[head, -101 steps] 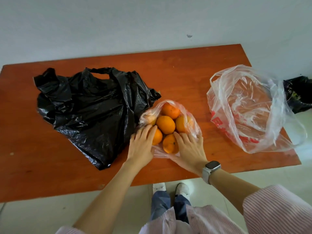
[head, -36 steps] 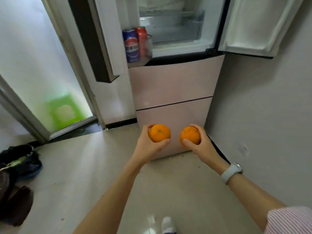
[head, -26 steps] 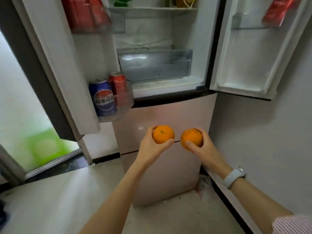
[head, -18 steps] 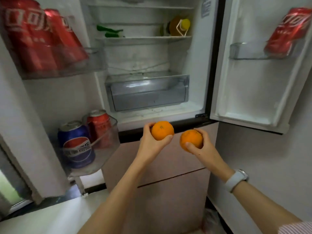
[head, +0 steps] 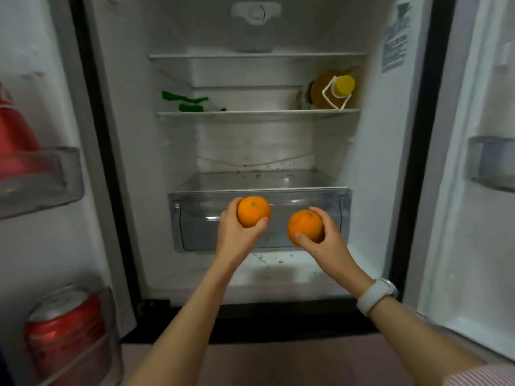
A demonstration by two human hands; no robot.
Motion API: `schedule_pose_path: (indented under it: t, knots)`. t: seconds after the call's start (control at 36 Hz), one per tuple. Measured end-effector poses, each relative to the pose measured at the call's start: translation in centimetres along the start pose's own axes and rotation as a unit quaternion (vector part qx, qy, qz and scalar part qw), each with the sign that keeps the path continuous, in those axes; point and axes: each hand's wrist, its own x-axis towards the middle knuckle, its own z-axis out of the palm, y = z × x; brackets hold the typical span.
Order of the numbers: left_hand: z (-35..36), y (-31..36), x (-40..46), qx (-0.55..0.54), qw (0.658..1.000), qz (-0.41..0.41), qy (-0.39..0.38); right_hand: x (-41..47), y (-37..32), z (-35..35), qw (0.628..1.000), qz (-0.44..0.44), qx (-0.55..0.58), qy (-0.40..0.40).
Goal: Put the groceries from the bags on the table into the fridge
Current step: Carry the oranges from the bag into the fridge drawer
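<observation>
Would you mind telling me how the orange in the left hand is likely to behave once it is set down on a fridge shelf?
The orange looks round, so it may well roll on a flat shelf. The left hand wraps it easily, suggesting it is firm and fairly light.

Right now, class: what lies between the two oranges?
Nothing: in the head view, only a bare gap separates the left orange and right orange, with the clear drawer behind.

red can point(head: 64, 327) blurred, label unreadable, red item point(head: 14, 135) cut off at left edge
</observation>
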Motion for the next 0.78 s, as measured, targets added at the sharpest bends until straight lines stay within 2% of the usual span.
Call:
schedule_pose_path:
  t: [0.17, 0.31, 0.47, 0.61, 0.78]
  knots:
    - [-1.7, 0.3, 9.5, 0.068, 0.995, 0.023, 0.075, 9.4, -0.8, 3.0, 0.998, -0.067, -0.005, -0.01]
    - [-3.7, -1.3, 16.7, 0.12, 0.989, 0.007, 0.091, 17.3, -1.3, 5.8, 0.993, -0.092, -0.075, -0.025]
    - [-5.0, -4.7, 23.6, 0.153, 0.985, -0.039, 0.069, 24.5, -0.8, 10.2, 0.971, -0.093, -0.203, -0.087]
    - [-5.7, -6.5, 26.2, 0.164, 0.984, -0.051, 0.053, 28.2, -0.8, 13.5, 0.974, -0.067, -0.156, -0.152]
    - [-7.1, -8.6, 27.2, 0.235, 0.969, -0.059, 0.037, 30.9, 0.3, 15.8, 0.96, -0.053, -0.187, -0.2]
